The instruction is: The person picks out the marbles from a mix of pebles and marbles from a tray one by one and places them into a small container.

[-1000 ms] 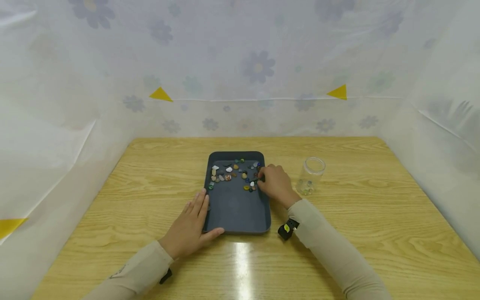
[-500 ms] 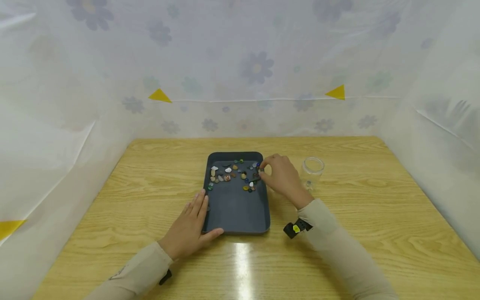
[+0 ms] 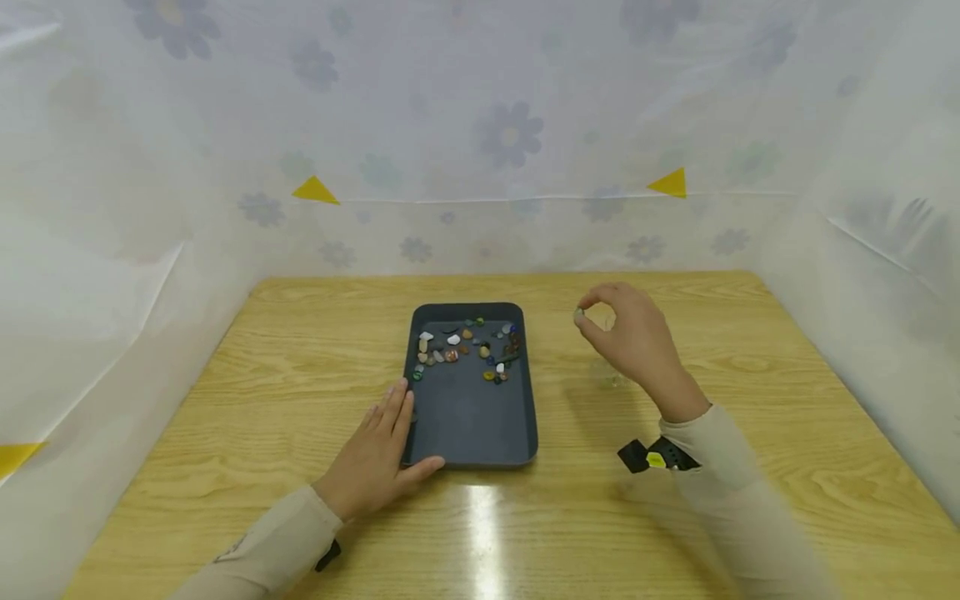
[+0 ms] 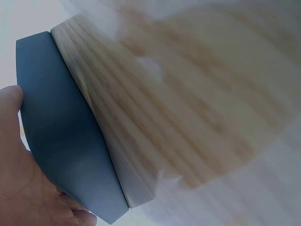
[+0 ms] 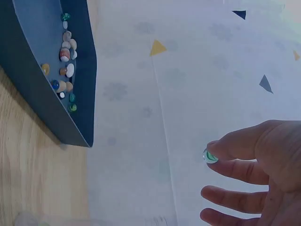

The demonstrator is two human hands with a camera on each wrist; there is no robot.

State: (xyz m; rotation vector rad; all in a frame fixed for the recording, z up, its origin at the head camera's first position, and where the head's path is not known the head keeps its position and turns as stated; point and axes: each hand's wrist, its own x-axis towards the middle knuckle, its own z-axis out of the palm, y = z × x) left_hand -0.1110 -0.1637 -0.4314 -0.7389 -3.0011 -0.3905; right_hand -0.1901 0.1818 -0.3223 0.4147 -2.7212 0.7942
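Between right thumb and index finger my right hand (image 3: 637, 342) pinches a clear glass marble (image 5: 210, 156) with a green swirl, held above the table to the right of the tray. Behind and below that hand stands a clear glass jar (image 3: 613, 377), mostly hidden by it. My left hand (image 3: 375, 454) lies against the left side of the dark grey tray (image 3: 472, 425), fingers straight along the edge and thumb at the near corner. Stones and marbles (image 3: 452, 356) are scattered over the tray's far half.
The wood-grain table (image 3: 300, 350) is enclosed by white flowered sheeting (image 3: 420, 125) at the back and both sides. Yellow triangles (image 3: 669, 183) mark the sheeting. A black wrist strap (image 3: 660, 456) hangs at the right sleeve.
My right hand has lifted from the tray's right edge and moved right, over to the jar, carrying the marble. The left hand stays against the tray.
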